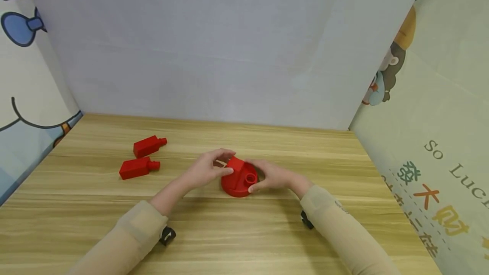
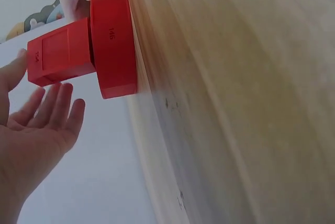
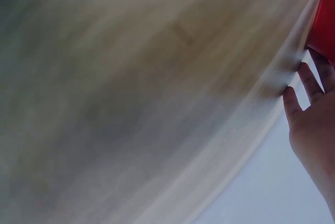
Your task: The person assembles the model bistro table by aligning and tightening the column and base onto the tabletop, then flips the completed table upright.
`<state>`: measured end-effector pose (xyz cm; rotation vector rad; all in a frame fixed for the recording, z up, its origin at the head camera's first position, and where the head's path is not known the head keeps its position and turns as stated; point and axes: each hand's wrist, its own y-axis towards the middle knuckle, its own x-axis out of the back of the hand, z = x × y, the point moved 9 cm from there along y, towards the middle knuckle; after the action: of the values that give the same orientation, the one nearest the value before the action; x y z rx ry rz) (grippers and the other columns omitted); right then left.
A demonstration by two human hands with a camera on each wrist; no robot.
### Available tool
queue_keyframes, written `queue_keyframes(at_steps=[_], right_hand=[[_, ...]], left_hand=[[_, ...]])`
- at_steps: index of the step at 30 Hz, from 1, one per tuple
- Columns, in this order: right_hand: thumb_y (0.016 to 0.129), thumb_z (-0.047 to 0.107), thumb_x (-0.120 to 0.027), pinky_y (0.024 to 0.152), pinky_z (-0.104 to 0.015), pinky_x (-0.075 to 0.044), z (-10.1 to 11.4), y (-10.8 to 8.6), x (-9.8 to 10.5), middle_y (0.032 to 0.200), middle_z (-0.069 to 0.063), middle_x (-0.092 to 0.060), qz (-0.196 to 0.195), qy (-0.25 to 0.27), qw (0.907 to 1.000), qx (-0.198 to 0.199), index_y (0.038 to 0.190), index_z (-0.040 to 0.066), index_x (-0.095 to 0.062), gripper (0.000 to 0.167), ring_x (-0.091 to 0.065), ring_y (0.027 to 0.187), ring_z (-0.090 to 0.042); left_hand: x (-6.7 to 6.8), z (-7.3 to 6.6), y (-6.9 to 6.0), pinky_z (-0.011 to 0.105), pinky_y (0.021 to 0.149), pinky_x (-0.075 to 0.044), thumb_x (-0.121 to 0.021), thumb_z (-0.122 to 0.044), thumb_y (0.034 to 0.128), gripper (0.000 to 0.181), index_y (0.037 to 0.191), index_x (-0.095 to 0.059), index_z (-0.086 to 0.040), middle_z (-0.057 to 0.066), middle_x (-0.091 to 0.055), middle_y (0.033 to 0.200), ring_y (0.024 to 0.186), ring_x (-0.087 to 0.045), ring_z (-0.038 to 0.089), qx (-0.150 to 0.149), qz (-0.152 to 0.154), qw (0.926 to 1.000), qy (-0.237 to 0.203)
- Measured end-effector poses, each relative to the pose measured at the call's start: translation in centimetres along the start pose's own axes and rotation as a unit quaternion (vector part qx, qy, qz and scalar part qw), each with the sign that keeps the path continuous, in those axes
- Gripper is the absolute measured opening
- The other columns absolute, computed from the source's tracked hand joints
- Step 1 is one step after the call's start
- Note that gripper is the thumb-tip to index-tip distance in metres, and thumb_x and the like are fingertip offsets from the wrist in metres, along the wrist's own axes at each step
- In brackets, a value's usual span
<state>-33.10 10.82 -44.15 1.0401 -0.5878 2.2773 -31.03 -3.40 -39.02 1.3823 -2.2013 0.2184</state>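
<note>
A round red base [image 1: 238,192] rests on the wooden table, with a raised ring-shaped socket on its right part. On its left part stands a red rectangular block [image 1: 235,164], which my left hand [image 1: 201,170] pinches near the top between thumb and fingers. The left wrist view shows the block [image 2: 65,51] upright against the base [image 2: 113,46], its lower end hidden. My right hand [image 1: 277,175] grips the base's right rim, thumb in front and fingers behind. In the right wrist view, fingers of that hand [image 3: 316,124] reach the base's edge [image 3: 325,30].
Two red blocks with narrow round necks, one farther back [image 1: 147,147] and one nearer [image 1: 135,168], lie on the left of the table [image 1: 229,241]. A pale cloth wall [image 1: 198,46] rises behind, with printed cloths at both sides.
</note>
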Motion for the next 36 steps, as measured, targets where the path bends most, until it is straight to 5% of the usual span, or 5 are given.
queue_keyframes(at_steps=[11, 20, 31, 36], right_hand=[[0.078, 0.041, -0.075, 0.112, -0.037, -0.029, 0.0, -0.2, 0.0, 0.141, -0.002, -0.045, 0.003, -0.005, 0.9998, -0.018, 0.148, 0.010, -0.029, 0.090, -0.040, 0.131, -0.017], [0.078, 0.038, -0.076, 0.110, -0.035, -0.031, 0.4, -0.1, -0.1, 0.136, 0.000, -0.050, 0.003, 0.005, 1.0000, 0.001, 0.147, 0.011, -0.031, 0.086, -0.045, 0.125, -0.012], [0.079, 0.040, -0.074, 0.111, -0.039, -0.029, 0.3, -0.3, 0.0, 0.142, -0.002, -0.045, 0.005, -0.001, 0.9999, -0.010, 0.148, 0.012, -0.029, 0.086, -0.041, 0.131, -0.018], [0.079, 0.039, -0.075, 0.111, -0.040, -0.029, 0.4, -0.2, 0.1, 0.141, -0.003, -0.046, 0.004, 0.003, 1.0000, -0.003, 0.148, 0.012, -0.029, 0.087, -0.041, 0.130, -0.018]], left_hand=[[-0.2, 0.6, -0.3, 0.029, 0.074, -0.052, -0.085, -0.032, 0.0681, 0.065, 0.116, -0.051, -0.004, 0.006, -0.058, 0.098, 0.088, -0.057, 0.018, 0.088, -0.100, 0.9912, -0.001], [-0.8, 0.4, -0.3, 0.024, 0.065, -0.050, -0.083, -0.027, 0.0705, 0.050, 0.102, -0.049, -0.007, 0.005, -0.058, 0.087, 0.078, -0.054, 0.016, 0.078, -0.104, 0.9914, 0.014], [-1.3, -0.1, -0.2, 0.027, 0.074, -0.053, -0.075, -0.020, 0.0800, 0.037, 0.110, -0.057, -0.008, 0.001, -0.063, 0.097, 0.089, -0.058, 0.015, 0.032, -0.026, 0.9985, 0.036], [-1.4, -0.7, -0.4, 0.036, 0.084, -0.052, -0.071, -0.017, 0.0839, 0.036, 0.117, -0.061, -0.007, 0.003, -0.065, 0.104, 0.096, -0.060, 0.017, -0.018, 0.017, 0.9993, 0.029]])
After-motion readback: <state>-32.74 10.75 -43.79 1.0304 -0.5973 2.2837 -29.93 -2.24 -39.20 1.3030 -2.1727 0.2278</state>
